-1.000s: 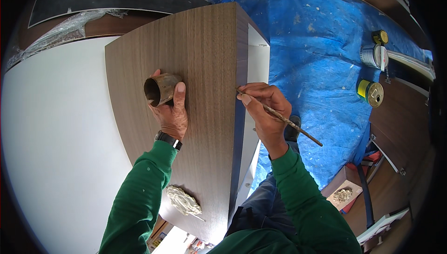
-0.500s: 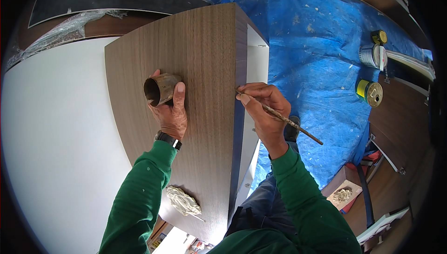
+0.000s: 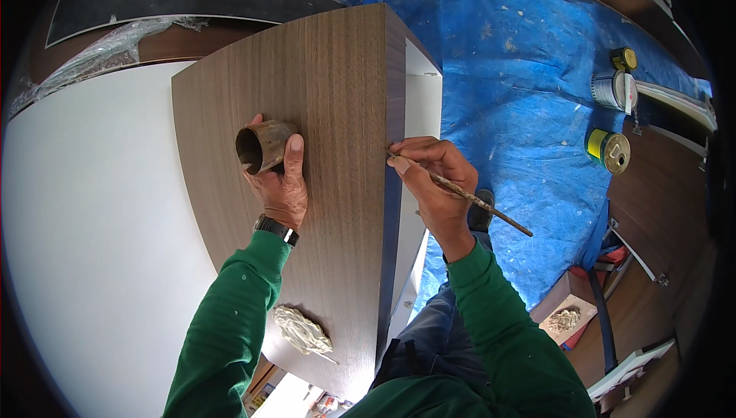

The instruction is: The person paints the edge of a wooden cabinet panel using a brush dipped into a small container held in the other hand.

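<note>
My left hand (image 3: 282, 188) is wrapped round a small brown-stained cup (image 3: 274, 146), tilted so its dark mouth faces left; what is inside is hidden in shadow. Beneath it lies the wood-grain top of a cabinet (image 3: 341, 111). In my right hand (image 3: 443, 184) a thin paintbrush (image 3: 491, 211) is pinched near its tip, its stained handle slanting down to the right. Its tip meets the cabinet's dark right edge (image 3: 395, 119), and my fingertips hide most of the bristles. A cream-coloured, crumpled-looking lump with a thin stick (image 3: 303, 331) rests on the panel's near end.
Blue plastic sheeting (image 3: 514, 96) covers the floor to the right, with several cans such as a yellow-green one (image 3: 609, 151) along its far side. A white panel (image 3: 100, 226) lies left of the cabinet. At lower right stands a box (image 3: 567, 311).
</note>
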{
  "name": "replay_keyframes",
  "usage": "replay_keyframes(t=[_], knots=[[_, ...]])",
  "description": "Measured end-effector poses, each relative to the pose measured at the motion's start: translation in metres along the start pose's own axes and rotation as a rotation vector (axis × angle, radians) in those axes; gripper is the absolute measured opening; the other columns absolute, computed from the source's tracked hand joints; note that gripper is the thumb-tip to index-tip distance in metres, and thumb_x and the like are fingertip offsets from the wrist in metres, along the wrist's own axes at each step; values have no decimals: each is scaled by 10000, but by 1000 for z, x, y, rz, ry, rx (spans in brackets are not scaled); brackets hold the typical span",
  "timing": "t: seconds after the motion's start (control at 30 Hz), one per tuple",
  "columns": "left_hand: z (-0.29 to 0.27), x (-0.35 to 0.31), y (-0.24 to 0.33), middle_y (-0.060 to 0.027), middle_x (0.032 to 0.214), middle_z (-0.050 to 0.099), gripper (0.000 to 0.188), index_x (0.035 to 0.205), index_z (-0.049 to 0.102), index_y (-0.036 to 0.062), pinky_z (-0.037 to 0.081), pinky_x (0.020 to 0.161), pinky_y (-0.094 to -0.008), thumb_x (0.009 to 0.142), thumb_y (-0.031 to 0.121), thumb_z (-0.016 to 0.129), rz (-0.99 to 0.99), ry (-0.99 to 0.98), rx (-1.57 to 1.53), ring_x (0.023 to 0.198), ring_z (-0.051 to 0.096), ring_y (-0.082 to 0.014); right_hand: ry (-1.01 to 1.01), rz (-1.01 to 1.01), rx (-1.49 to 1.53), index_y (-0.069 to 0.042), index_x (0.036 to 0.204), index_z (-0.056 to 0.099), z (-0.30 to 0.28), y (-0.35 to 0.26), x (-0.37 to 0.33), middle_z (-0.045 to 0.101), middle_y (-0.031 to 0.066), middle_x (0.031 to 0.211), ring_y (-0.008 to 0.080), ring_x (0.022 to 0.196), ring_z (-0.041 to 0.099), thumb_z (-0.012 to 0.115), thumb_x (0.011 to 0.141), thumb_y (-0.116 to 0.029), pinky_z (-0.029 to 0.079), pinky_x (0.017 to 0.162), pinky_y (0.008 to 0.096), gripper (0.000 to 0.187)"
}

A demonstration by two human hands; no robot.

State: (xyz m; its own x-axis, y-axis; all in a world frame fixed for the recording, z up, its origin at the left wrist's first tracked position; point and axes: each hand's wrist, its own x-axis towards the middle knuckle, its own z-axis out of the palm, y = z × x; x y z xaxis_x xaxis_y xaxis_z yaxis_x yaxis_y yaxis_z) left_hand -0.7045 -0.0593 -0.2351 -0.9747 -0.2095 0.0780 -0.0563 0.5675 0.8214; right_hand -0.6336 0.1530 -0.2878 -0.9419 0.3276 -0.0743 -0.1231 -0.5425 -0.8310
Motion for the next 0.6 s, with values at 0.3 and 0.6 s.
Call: replay_keyframes(t=[0.3,0.6], knots=[[-1,0,-3,-98,1253,604,917,1473,512,50,511,1044,-389,809,553,897,5,6,21,1151,604,-223,-14,7,1,9,970,690,-1,1,-5,731,145,1043,209,1042,722,756,902,74,581,930,323,115],[-1,1,-2,-84,1199,630,907,1465,521,36,522,1010,-379,815,545,896,17,4,7,1107,618,-208,-21,20,14,8,961,691,-2,0,-9,733,148,1032,218,1034,724,752,904,74,579,921,326,107]])
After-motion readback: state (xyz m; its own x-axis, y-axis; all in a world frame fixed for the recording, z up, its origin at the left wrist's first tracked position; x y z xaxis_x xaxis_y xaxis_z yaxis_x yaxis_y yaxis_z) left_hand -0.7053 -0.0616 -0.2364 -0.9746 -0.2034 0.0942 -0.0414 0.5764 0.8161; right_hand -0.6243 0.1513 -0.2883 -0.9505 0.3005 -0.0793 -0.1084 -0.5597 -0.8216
